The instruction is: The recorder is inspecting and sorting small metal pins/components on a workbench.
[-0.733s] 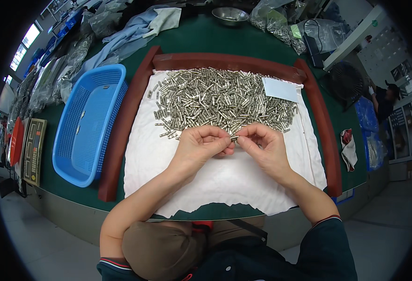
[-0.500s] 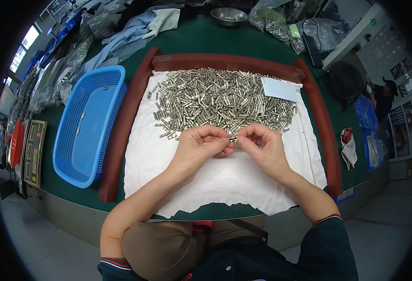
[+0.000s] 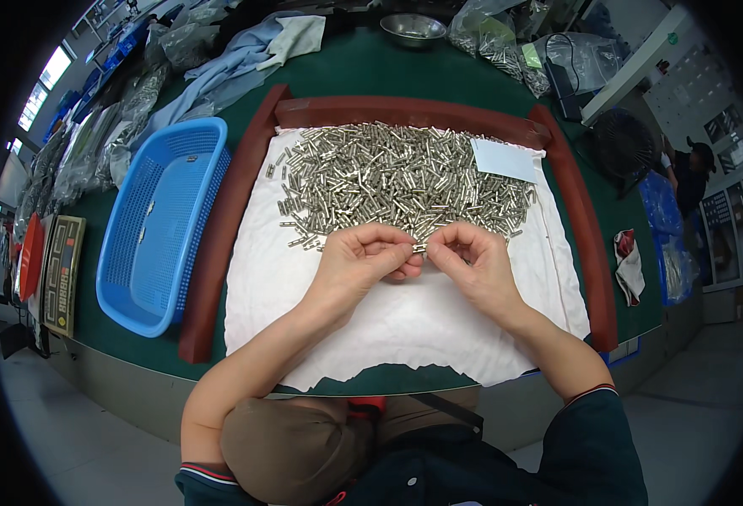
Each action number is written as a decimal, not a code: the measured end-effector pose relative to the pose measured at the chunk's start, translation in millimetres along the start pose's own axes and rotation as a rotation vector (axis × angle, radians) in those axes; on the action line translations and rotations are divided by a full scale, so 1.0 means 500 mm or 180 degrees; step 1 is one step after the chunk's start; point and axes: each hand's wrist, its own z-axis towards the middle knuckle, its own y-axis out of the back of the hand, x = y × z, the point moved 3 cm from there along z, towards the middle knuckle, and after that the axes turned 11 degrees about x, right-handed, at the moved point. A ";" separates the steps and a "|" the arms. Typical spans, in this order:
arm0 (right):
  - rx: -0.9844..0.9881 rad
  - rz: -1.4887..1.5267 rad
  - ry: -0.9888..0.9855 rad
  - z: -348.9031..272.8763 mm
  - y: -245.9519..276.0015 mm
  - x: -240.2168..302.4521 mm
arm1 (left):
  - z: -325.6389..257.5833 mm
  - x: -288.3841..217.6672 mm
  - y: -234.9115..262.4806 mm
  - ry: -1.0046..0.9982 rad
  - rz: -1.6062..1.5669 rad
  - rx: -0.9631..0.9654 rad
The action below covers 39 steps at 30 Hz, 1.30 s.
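Observation:
Between my two hands, at the near edge of a wide heap of small silvery metal pins, is one small cylindrical metal pin. My left hand pinches its left end between thumb and fingers. The thumb and forefinger of my right hand grip its right end. Most of the pin is covered by my fingertips. Beneath the hands a white cloth lies on the table, and the heap rests on its far part.
A reddish-brown frame borders the cloth on three sides. To its left stands a blue plastic basket with a few small pieces inside. A pale card lies on the heap's right. Farther back are a metal bowl and plastic bags.

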 end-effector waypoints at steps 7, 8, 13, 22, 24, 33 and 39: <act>-0.0005 0.0067 -0.0007 0.000 -0.002 -0.005 | -0.003 -0.001 0.001 -0.0035 0.0040 0.0030; -0.0003 0.0085 -0.0004 0.001 -0.002 -0.005 | -0.003 -0.002 0.001 -0.0035 0.0041 0.0031; 0.0000 0.0110 -0.0002 0.000 0.004 -0.007 | 0.003 -0.001 -0.002 -0.0094 0.0028 0.0062; 0.0112 0.0109 0.0005 0.009 -0.001 -0.011 | -0.001 0.004 0.010 -0.0088 -0.0289 0.0096; -0.0009 0.0004 0.0080 -0.006 0.008 -0.006 | 0.003 -0.005 -0.008 -0.0064 -0.0161 0.0127; -0.0315 -0.0440 0.0439 -0.023 -0.011 0.026 | 0.009 -0.002 0.006 -0.0750 0.0159 0.0385; -0.0582 -0.1567 0.0633 -0.091 0.067 0.035 | 0.008 -0.029 0.037 -0.1440 0.0716 -0.0225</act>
